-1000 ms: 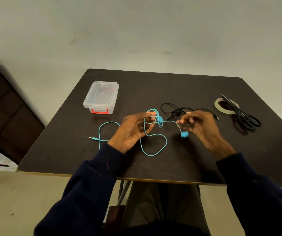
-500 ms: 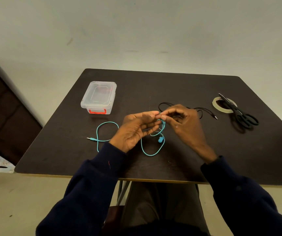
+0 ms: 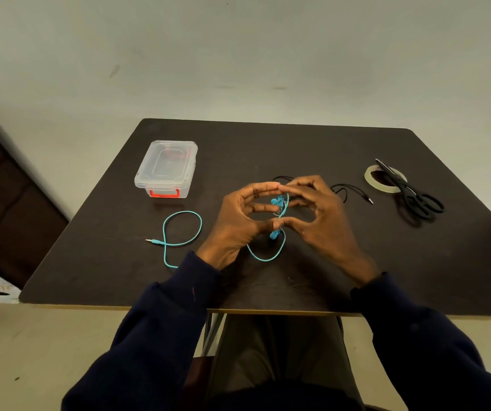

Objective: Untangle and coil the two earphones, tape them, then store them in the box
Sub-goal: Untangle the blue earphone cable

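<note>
A turquoise earphone lies on the dark table, its plug end looping out to the left. My left hand and my right hand meet fingertip to fingertip over the table's middle, both pinching the turquoise cable's tangled bud end, which hangs between them. A black earphone lies just behind my right hand, mostly hidden by it. A clear plastic box with a red latch and its lid on stands at the back left.
A roll of tape lies at the right with black scissors resting across it. The table's front edge runs just above my lap. A dark piece of furniture stands off to the left.
My hands were apart, stretching the turquoise cable. They have come together at the middle and now hold the bud end between their fingertips. The cable's loop near me has shrunk.
</note>
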